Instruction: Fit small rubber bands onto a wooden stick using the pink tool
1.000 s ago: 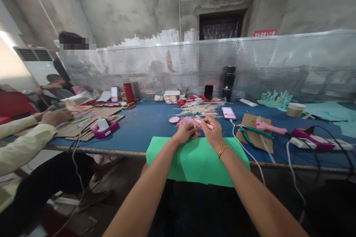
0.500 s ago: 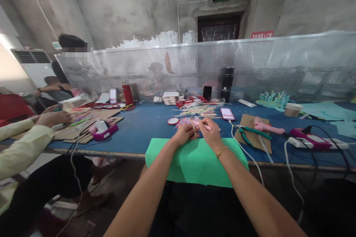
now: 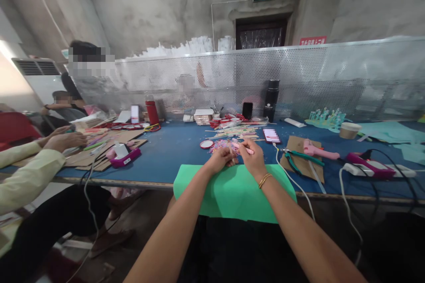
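Observation:
My right hand (image 3: 253, 159) is closed round a slim pink pen-like tool (image 3: 248, 151), its tip pointing left towards my other hand. My left hand (image 3: 220, 160) is pinched on a small pale strip (image 3: 232, 152), too small to name surely. Both hands meet just above the far edge of a green sheet (image 3: 232, 192) that hangs over the table's front edge and my lap. Behind my fingers lies a heap of thin multicoloured scraps (image 3: 219, 144), partly hidden by them. A round red-rimmed lid (image 3: 206, 144) sits left of the heap, and thin wooden sticks (image 3: 239, 132) lie beyond it.
A phone (image 3: 271, 135) on a white cable, teal-handled pliers (image 3: 299, 162) and a pink glue gun (image 3: 320, 150) lie right. A purple power strip (image 3: 370, 166) and paper cup (image 3: 349, 130) are farther right. At left, a co-worker's hands (image 3: 64, 140) work over cardboard. A black bottle (image 3: 271, 101) stands behind.
The pink tool's tip has shifted slightly beside my left fingers, and my right fingers have moved a little. My left hand stays nearly in place.

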`<state>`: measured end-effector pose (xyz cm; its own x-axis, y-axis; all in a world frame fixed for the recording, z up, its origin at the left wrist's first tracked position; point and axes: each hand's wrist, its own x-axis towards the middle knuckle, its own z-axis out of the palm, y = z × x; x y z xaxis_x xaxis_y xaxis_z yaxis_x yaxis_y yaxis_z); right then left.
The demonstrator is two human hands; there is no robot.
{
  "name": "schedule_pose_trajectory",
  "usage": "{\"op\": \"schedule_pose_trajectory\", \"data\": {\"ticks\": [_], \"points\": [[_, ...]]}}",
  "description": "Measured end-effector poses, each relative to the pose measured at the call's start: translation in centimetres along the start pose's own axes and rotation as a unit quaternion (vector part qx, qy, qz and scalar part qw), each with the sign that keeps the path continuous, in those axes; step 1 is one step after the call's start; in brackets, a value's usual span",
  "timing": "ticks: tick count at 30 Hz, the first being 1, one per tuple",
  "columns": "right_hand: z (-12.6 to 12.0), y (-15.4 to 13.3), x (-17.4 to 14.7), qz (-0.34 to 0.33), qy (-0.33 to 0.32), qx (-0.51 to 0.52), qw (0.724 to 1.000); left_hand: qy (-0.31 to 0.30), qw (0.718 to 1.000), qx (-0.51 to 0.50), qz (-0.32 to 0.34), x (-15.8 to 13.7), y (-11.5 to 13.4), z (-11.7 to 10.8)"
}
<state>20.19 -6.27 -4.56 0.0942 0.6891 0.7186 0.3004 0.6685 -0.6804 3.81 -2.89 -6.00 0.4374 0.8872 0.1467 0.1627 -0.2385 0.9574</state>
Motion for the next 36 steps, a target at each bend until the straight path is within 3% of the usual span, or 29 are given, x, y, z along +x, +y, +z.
{"op": "schedule_pose_trajectory", "data": {"ticks": [4, 20, 25, 36], "points": [[0.1, 0.15, 0.0, -0.009, -0.031, 0.005, 0.999, -0.006, 1.0, -0.002, 0.006, -0.16, 0.49, 0.15], [-0.09, 0.39, 0.08, -0.011, 0.003, -0.018, 1.0, 0.0, 1.0, -0.005, 0.007, -0.22, 0.66, 0.41], [-0.07, 0.29, 0.02, -0.013, -0.027, -0.009, 1.0, 0.001, 1.0, -0.014, 0.009, -0.12, 0.47, 0.4], [-0.06, 0.02, -0.03, -0.002, -0.012, -0.007, 1.0, -0.003, 1.0, -0.012, 0.003, 0.05, 0.07, 0.17]]}}
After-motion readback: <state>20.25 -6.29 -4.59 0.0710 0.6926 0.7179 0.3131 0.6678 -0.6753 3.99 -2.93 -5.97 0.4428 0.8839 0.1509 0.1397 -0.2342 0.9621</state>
